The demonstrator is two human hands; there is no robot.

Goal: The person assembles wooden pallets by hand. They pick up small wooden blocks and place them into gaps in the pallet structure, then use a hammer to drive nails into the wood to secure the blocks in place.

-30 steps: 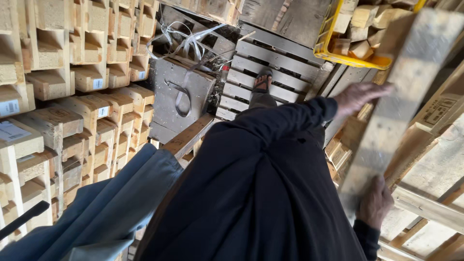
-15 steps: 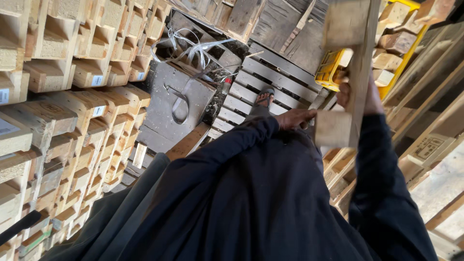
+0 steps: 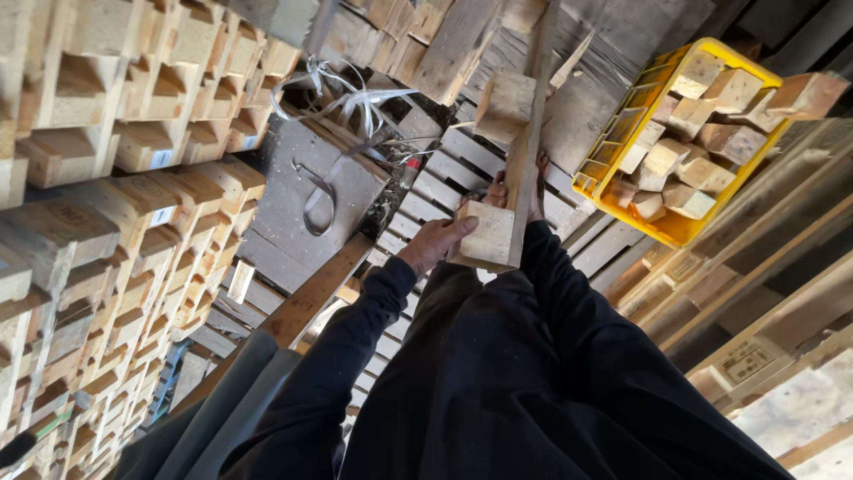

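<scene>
step: carrying, judged | left hand (image 3: pixel 437 244) wrapped round end block of pale rough-sawn wooden plank with nailed square blocks (image 3: pixel 518 147) | right hand (image 3: pixel 536 188) mostly hidden behind plank, grip cannot tell | plank edge-on, chest-high, over grey slatted pallet (image 3: pixel 444 191) | next: needs firm two-hand support | yellow plastic crate of wood offcuts (image 3: pixel 680 227) right

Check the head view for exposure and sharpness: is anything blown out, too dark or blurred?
Head view: the frame is tilted; the bottom right corner is washed out by daylight; the black sleeves and torso lose detail in shadow; the left hand, the wooden piece it holds and the yellow crate are reasonably sharp.
</scene>
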